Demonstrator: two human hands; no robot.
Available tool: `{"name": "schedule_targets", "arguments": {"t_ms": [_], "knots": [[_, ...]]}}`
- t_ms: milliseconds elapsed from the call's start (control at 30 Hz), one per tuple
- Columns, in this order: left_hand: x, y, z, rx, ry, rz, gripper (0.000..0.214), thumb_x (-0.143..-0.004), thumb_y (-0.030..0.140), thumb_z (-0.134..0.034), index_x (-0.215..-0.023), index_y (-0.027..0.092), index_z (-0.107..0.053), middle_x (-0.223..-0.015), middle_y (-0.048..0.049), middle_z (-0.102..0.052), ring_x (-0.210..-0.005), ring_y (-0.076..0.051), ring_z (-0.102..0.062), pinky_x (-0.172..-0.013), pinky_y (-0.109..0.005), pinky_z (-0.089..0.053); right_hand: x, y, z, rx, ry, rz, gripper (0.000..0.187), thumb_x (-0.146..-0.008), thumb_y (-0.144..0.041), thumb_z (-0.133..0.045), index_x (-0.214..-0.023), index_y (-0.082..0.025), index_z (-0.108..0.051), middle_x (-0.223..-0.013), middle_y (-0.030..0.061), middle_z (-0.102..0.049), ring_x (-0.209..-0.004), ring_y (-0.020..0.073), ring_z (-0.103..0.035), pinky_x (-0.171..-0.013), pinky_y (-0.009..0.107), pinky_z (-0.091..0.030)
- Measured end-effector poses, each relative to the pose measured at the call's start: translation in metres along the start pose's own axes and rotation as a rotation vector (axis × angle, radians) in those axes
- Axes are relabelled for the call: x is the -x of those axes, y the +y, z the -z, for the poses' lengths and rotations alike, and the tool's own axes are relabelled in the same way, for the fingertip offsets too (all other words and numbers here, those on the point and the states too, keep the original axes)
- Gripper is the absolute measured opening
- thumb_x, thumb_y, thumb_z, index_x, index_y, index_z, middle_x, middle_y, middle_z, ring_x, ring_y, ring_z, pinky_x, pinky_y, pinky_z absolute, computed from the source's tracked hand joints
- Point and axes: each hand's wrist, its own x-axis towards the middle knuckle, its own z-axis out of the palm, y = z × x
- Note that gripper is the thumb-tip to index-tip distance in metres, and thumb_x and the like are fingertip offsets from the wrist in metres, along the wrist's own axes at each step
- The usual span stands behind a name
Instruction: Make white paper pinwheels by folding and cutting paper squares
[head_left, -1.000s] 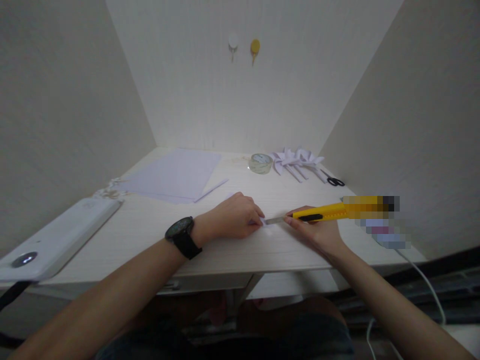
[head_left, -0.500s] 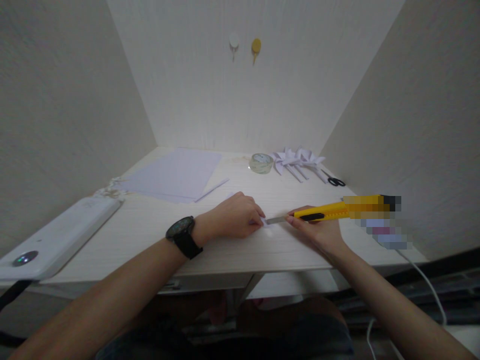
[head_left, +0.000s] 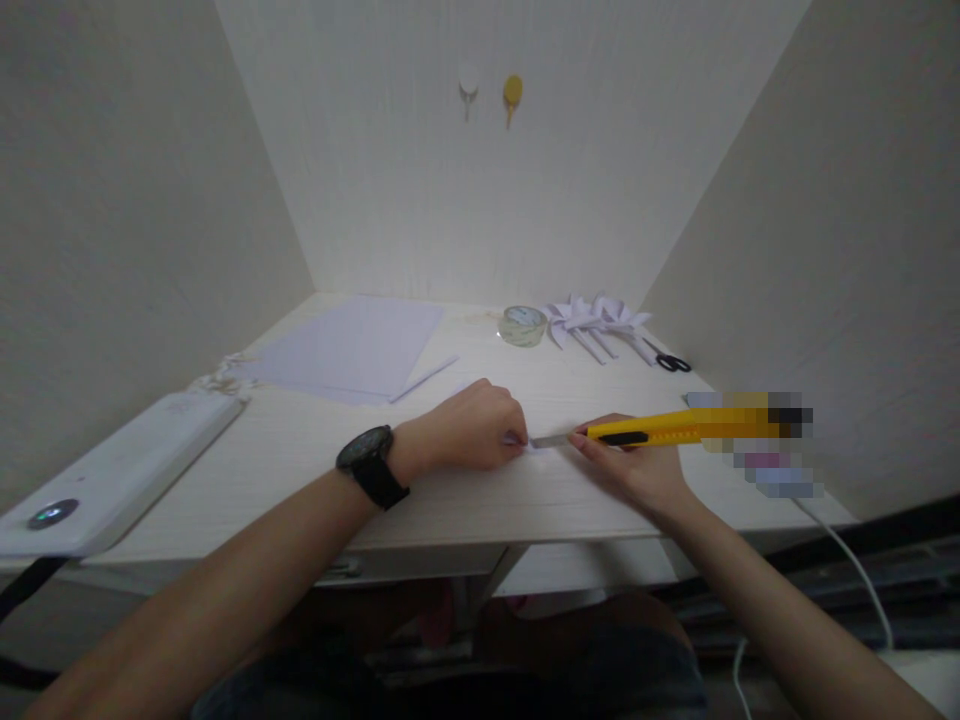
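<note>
My right hand [head_left: 634,460] is closed on a yellow box cutter [head_left: 667,429], whose blade is out and points left. The blade tip lies at a small piece of white paper [head_left: 529,444] low over the desk. My left hand [head_left: 480,428], with a black watch on its wrist, pinches that paper; most of it is hidden behind the fingers. Beyond the left hand, a thin rolled paper stick [head_left: 424,379] lies beside large paper sheets [head_left: 360,345].
A roll of clear tape [head_left: 522,327], several paper pinwheels [head_left: 596,322] and black-handled scissors [head_left: 673,363] lie at the back right. A white device [head_left: 127,465] stands on the left. Walls enclose the desk [head_left: 450,515] on three sides; a cable [head_left: 855,565] hangs at right.
My left hand has turned slightly, its fingers curling down more around the paper. The box cutter has barely shifted, with its blade still at the paper.
</note>
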Motion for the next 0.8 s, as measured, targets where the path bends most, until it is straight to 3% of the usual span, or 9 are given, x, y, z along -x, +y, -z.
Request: {"name": "schedule_targets", "arguments": {"t_ms": [200, 367, 567, 700, 800], "knots": [[-0.011, -0.007, 0.007, 0.034, -0.134, 0.149, 0.023, -0.069, 0.034, -0.076, -0.087, 0.022, -0.07, -0.079, -0.0003, -0.071, -0.071, -0.017, -0.062, -0.063, -0.026, -0.039, 0.001, -0.002, 0.002, -0.004, -0.011, -0.004, 0.025, -0.072, -0.045, -0.073, -0.073, -0.02, -0.072, -0.073, 0.0068, -0.073, -0.067, 0.0222, -0.067, -0.066, 0.035, -0.056], [-0.015, -0.011, 0.009, 0.137, -0.194, 0.157, 0.031, -0.066, 0.034, -0.08, -0.09, 0.021, -0.066, -0.086, 0.0003, -0.07, -0.074, -0.016, -0.061, -0.063, -0.024, -0.039, 0.001, -0.001, 0.002, 0.012, -0.02, 0.009, 0.022, -0.074, -0.043, -0.072, -0.074, -0.021, -0.072, -0.072, 0.006, -0.072, -0.067, 0.0215, -0.066, -0.067, 0.036, -0.056], [-0.024, -0.021, 0.009, 0.204, -0.258, 0.193, 0.025, -0.073, 0.017, -0.072, -0.098, 0.019, -0.067, -0.086, -0.0004, -0.072, -0.076, -0.014, -0.063, -0.064, -0.022, -0.04, 0.002, -0.002, 0.001, -0.003, -0.021, 0.005, 0.024, -0.075, -0.045, -0.072, -0.074, -0.02, -0.072, -0.074, 0.0066, -0.073, -0.069, 0.0213, -0.067, -0.068, 0.033, -0.056], [-0.036, -0.024, 0.011, 0.175, -0.382, 0.22, 0.013, -0.075, 0.018, -0.068, -0.087, 0.016, -0.072, -0.084, -0.0027, -0.074, -0.071, -0.013, -0.062, -0.062, -0.022, -0.039, 0.001, -0.001, 0.003, 0.004, -0.044, 0.03, 0.025, -0.075, -0.045, -0.072, -0.074, -0.02, -0.072, -0.074, 0.0065, -0.073, -0.068, 0.0206, -0.067, -0.066, 0.031, -0.056], [-0.047, -0.022, 0.013, 0.167, -0.488, 0.214, 0.015, -0.075, 0.019, -0.066, -0.086, 0.015, -0.074, -0.086, -0.0047, -0.075, -0.071, -0.013, -0.062, -0.062, -0.022, -0.04, 0.0, 0.0, 0.003, 0.001, -0.051, 0.044, 0.022, -0.076, -0.042, -0.072, -0.074, -0.02, -0.072, -0.073, 0.0056, -0.073, -0.067, 0.0198, -0.067, -0.064, 0.03, -0.056]]}}
